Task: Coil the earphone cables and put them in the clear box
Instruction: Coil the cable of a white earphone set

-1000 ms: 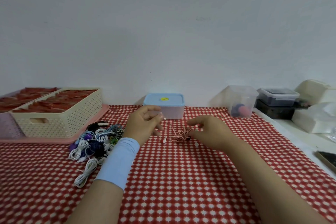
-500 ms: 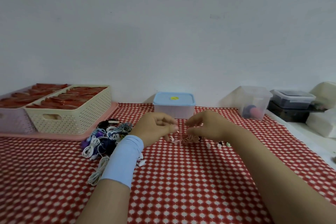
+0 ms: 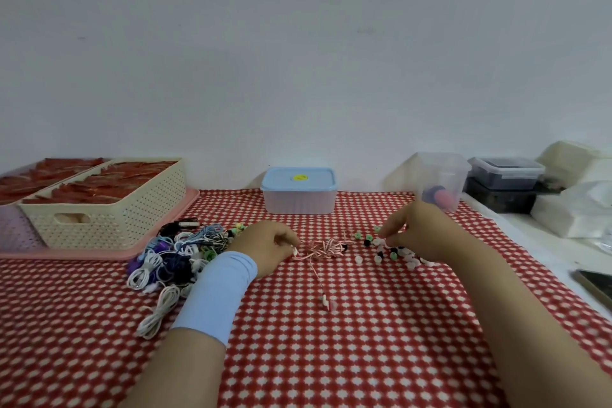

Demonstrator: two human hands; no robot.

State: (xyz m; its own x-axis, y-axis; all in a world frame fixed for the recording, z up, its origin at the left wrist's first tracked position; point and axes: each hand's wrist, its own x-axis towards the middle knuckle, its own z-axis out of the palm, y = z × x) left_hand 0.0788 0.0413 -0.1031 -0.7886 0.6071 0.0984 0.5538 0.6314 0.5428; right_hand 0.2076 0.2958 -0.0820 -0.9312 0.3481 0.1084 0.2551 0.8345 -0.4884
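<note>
1. Now the hands have drawn apart from where they met half a second ago over the pink-and-white striped earphone cable (image 3: 323, 247). The left hand (image 3: 265, 247) is back at the left end of the tangle and the right hand (image 3: 420, 232) has swung out to the right.
2. That cable's loose, twisted heap lies on the red-and-white checked tablecloth (image 3: 331, 358) between the hands. One strand now trails toward the viewer and ends in a small earbud (image 3: 326, 303) that was not lying there before.
3. Left hand: its fingers are curled and their tips pinch the near end of the cable. A smooth light-blue wrist sleeve (image 3: 218, 291) covers the forearm.
4. Right hand: its fingers are bent downward over a scatter of small rounded ear tips (image 3: 381, 255) in green, black, white and pink. Whether it holds one cannot be told.
5. The clear plastic box (image 3: 443, 175), rounded at the corners, stands at the back right, well apart from the cable. Something pink and something blue show blurred through its wall.
6. Beside the left forearm lies a pile of coiled earphones (image 3: 172, 262) in white, blue, purple and black.
7. Behind that pile, a cream perforated plastic basket (image 3: 109, 212) sits on a pink tray (image 3: 82, 253).
8. At the back centre is a frosted container with a pale-blue lid (image 3: 298, 190).
</note>
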